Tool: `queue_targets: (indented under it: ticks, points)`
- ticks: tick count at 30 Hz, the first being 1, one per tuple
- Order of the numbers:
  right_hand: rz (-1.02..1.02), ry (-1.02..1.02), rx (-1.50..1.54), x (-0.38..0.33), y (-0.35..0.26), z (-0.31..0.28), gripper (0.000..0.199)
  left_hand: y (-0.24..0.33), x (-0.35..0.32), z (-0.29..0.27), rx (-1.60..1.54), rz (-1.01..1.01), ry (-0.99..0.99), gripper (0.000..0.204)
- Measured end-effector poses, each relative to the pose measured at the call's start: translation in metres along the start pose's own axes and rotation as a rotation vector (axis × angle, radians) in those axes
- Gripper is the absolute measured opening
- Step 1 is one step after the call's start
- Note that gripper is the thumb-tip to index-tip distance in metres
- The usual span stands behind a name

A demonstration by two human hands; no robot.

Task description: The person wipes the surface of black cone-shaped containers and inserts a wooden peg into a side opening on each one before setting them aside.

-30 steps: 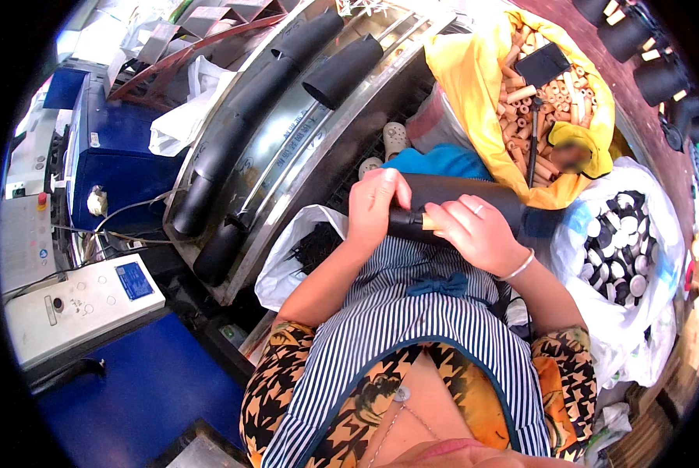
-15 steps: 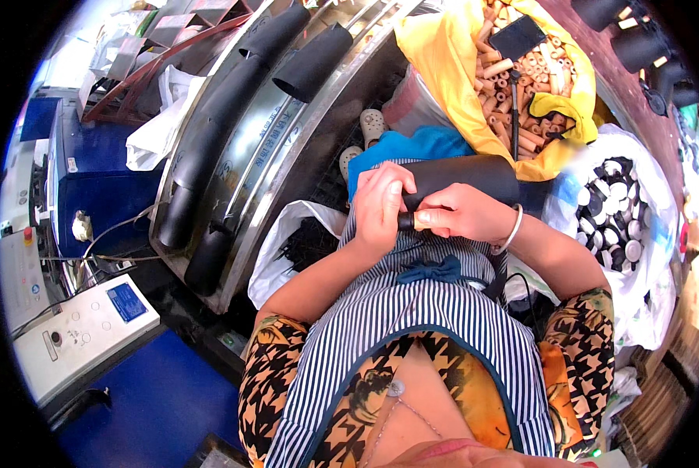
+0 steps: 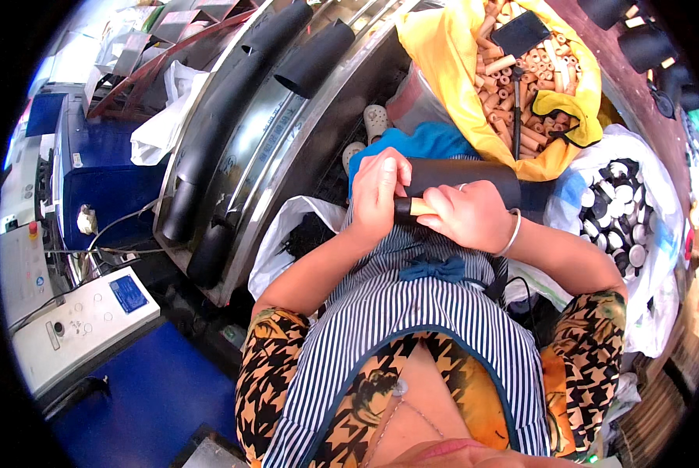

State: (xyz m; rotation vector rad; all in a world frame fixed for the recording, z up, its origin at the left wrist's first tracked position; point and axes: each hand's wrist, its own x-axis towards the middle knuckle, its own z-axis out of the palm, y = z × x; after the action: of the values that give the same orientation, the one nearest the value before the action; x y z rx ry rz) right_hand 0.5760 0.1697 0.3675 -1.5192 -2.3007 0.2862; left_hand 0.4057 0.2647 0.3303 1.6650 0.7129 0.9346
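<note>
Across my lap lies a black cylinder [image 3: 470, 178], with its left end at my left hand [image 3: 379, 193]. That hand is closed, its fingers curled at the cylinder's end and partly hidden from sight. My right hand [image 3: 472, 217] pinches a short tan tube [image 3: 420, 207] between thumb and fingers, just on the near side of the cylinder. A black end piece [image 3: 402, 207] sits at the tube's left end, against my left palm. Whether it is joined to the cylinder cannot be seen.
Beyond my hands stands a yellow bag [image 3: 443, 47] of tan tubes [image 3: 532, 140]. To its right is a white bag [image 3: 661, 312] of black and white caps [image 3: 616, 207]. At left, a metal trough [image 3: 283, 156] carries black cylinders [image 3: 318, 58]; a white control box [image 3: 84, 327] stands nearer.
My right hand has turned slightly on the tan tube, its knuckles now higher, and more of the tube shows. My left hand has shifted up a little. The cylinder stays about where it was.
</note>
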Motion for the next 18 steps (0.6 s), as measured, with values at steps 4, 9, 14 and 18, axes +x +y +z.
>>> queue_targets:
  ticks: [4,9,14,18]
  points:
    - [0.210,-0.160,0.483,0.006,-0.010,0.004,0.031,-0.001,-0.005,-0.003,-0.041,-0.042,-0.016,0.041]
    - [0.323,-0.294,0.718,0.013,0.012,-0.013,0.048,0.002,0.018,0.005,-0.048,-0.195,-0.154,0.051]
    - [0.352,0.382,-0.148,-0.006,0.026,-0.020,0.033,0.014,0.026,-0.026,0.268,0.145,-0.386,0.066]
    - [0.761,0.605,-0.315,-0.109,0.099,-0.028,0.016,0.038,0.023,-0.013,0.520,0.095,-0.490,0.044]
